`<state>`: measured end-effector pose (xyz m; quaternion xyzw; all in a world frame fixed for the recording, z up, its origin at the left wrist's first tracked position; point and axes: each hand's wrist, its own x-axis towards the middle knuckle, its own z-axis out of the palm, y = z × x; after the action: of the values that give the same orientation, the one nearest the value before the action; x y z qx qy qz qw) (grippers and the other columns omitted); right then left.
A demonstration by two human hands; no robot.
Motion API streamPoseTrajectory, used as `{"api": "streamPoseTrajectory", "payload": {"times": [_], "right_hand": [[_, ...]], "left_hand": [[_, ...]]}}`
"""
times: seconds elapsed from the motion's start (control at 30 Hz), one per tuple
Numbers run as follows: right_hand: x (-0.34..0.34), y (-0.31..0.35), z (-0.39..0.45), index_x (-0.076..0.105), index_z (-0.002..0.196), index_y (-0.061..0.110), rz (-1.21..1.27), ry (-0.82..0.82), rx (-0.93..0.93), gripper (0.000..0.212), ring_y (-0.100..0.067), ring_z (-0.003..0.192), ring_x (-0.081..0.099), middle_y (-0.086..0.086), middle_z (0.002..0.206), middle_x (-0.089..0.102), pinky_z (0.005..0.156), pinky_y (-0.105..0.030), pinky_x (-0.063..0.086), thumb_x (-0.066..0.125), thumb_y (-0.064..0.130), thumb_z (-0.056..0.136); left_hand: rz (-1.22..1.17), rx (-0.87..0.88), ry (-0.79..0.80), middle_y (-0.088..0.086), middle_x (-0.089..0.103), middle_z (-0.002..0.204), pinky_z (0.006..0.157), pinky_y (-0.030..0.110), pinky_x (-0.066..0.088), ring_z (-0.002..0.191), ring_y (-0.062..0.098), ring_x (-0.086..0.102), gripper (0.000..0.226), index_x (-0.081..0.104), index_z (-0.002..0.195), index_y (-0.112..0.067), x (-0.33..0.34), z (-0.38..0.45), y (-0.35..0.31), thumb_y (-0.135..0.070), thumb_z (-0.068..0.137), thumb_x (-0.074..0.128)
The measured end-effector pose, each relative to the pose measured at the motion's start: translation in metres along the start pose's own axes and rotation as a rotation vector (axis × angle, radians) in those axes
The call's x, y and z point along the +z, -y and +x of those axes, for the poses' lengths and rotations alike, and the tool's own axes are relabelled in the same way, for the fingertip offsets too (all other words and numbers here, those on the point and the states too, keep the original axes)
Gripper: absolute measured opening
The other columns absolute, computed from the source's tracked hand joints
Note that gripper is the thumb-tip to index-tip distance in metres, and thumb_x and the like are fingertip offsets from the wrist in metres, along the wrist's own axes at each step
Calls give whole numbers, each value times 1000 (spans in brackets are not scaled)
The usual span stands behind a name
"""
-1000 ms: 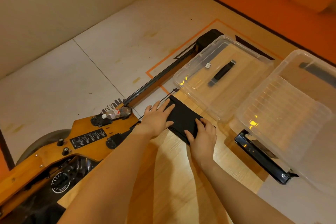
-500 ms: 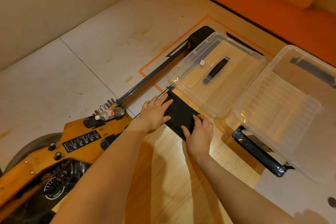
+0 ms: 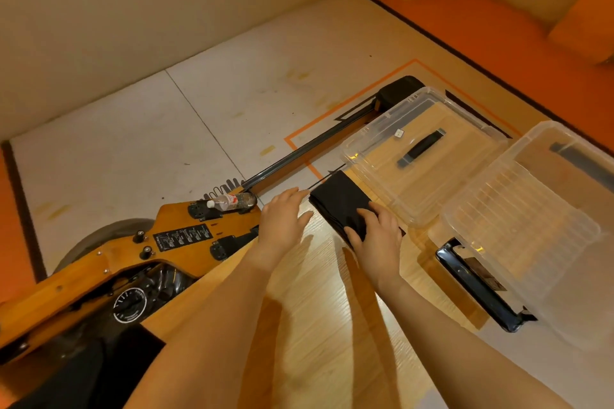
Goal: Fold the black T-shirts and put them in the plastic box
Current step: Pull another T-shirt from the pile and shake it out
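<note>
A folded black T-shirt point(image 3: 339, 201) lies as a narrow packet on the light wooden table point(image 3: 315, 315), close to the clear lid. My right hand point(image 3: 377, 234) grips its near end, fingers on top and thumb at the side. My left hand point(image 3: 284, 216) hovers just left of the shirt with straight fingers, not touching it. The deep clear plastic box point(image 3: 518, 219) stands at the right with nothing in it. Its shallow lid point(image 3: 375, 146), with a black handle, lies beside it, behind the shirt.
An orange wooden rowing machine point(image 3: 99, 276) with a dial and a long black rail runs along the table's left side. A water bottle point(image 3: 232, 201) lies on it. A black metal bracket point(image 3: 478, 289) sits under the box's near edge. Pale floor lies beyond.
My left hand has lifted off the shirt and drawn back to its left. My right hand has stayed on the near end. The camera has tilted up slightly.
</note>
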<state>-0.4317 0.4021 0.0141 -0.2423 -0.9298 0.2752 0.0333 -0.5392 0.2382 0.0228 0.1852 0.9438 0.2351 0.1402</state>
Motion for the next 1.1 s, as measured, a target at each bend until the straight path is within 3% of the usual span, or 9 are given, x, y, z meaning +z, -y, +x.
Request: {"api": "streamPoseTrajectory", "payload": {"times": [0.23, 0.57, 0.83, 1.1], "right_hand": [[-2, 51, -18, 53, 138, 21, -28, 169, -260, 50, -19, 139, 33, -1, 149, 42, 115, -38, 28, 64, 38, 93], [40, 134, -84, 57, 133, 18, -4, 498, -752, 45, -25, 133, 40, -6, 143, 48, 108, -41, 34, 62, 38, 94], [66, 160, -164, 52, 139, 18, -81, 719, -1070, 49, -24, 138, 36, -6, 147, 45, 113, -38, 29, 60, 39, 95], [84, 167, -241, 54, 136, 13, -87, 815, -1170, 48, -30, 132, 43, -10, 143, 48, 108, -42, 35, 61, 37, 95]], "left_hand": [[-52, -225, -209, -1, 45, 147, 109, 38, 30, 135, 19, 39, 47, 46, 141, -26, -29, -81, 27, -36, 96, 54], [-103, -752, -490, 0, 50, 143, 108, 42, 36, 132, 21, 44, 47, 52, 137, -22, -41, -256, 78, -32, 92, 61], [-47, -1063, -556, -1, 42, 149, 110, 37, 35, 136, 18, 40, 52, 45, 142, -23, -15, -389, 78, -38, 94, 58], [-77, -1267, -609, 1, 41, 150, 108, 37, 35, 135, 22, 41, 52, 44, 143, -22, 16, -492, 76, -38, 95, 57]]}}
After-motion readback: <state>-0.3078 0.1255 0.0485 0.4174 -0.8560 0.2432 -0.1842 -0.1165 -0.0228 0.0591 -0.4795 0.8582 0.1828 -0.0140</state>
